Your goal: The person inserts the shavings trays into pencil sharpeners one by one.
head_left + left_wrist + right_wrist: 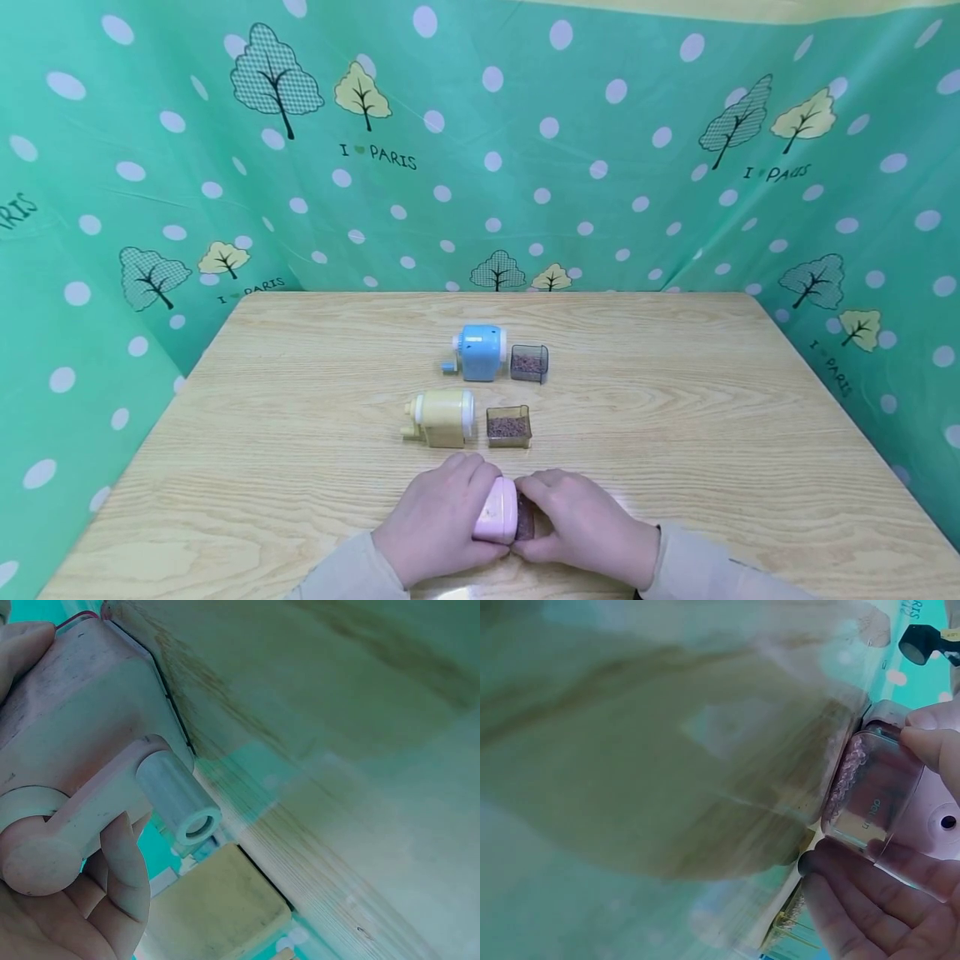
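Note:
A pink crank pencil sharpener (497,512) is close to the table's front edge, gripped from its left side by my left hand (442,521). The crank (105,791) and its round handle face the left wrist camera. My right hand (588,525) pinches a clear shavings drawer (874,791) between thumb and fingers, right at the sharpener's open side. Shavings (849,769) lie along the drawer's bottom. Part of the sharpener's face with a small dark hole (949,822) shows beyond the drawer.
Behind my hands stands a yellow sharpener (444,418), its drawer of shavings (508,427) out on its right. Farther back is a blue sharpener (482,352) with its own filled drawer (528,364) beside it. A green patterned curtain (495,192) borders the wooden table (300,483).

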Demonstrator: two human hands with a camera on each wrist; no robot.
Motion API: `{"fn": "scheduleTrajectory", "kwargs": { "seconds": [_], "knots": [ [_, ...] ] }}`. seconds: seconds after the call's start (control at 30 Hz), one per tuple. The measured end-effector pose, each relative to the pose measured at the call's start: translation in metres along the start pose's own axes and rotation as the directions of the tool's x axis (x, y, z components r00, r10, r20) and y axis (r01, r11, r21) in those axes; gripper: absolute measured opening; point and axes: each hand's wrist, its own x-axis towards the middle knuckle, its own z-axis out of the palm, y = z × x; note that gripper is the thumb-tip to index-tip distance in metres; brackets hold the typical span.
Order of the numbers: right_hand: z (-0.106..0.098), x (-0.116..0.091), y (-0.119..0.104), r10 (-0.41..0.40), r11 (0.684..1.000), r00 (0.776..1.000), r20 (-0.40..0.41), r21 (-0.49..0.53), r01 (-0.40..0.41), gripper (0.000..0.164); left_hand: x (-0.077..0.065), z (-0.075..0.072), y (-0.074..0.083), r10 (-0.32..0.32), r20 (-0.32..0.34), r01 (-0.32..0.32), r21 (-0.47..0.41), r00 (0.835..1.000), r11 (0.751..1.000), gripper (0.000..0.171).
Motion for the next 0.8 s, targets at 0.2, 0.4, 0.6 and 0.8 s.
{"fn": "scheduleTrajectory", "kwargs": {
  "seconds": [0.2,0.4,0.6,0.8],
  "knots": [
    [0.0002,0.0012,-0.0009,-0.004,1.000,1.000,-0.015,0.015,0.004,0.046,0.0006,0.0002,-0.0001,0.004,0.002,-0.004,0.007,1.000,1.000,0.057],
    [0.0008,0.0019,-0.0006,-0.023,0.999,0.999,-0.034,0.035,0.024,0.044,0.0002,0.0012,-0.0006,0.010,-0.004,-0.010,0.015,1.000,1.000,0.058],
    [0.0018,0.0026,0.0011,-0.039,0.997,0.998,-0.045,0.061,0.041,0.042,0.0001,0.0012,-0.0006,0.014,-0.003,-0.014,0.017,1.000,1.000,0.060],
    [0.0006,0.0040,0.0024,-0.026,0.994,1.000,-0.012,0.110,0.028,0.045,0.0004,0.0005,-0.0004,0.016,0.002,-0.016,0.014,1.000,1.000,0.061]
  ]
}}
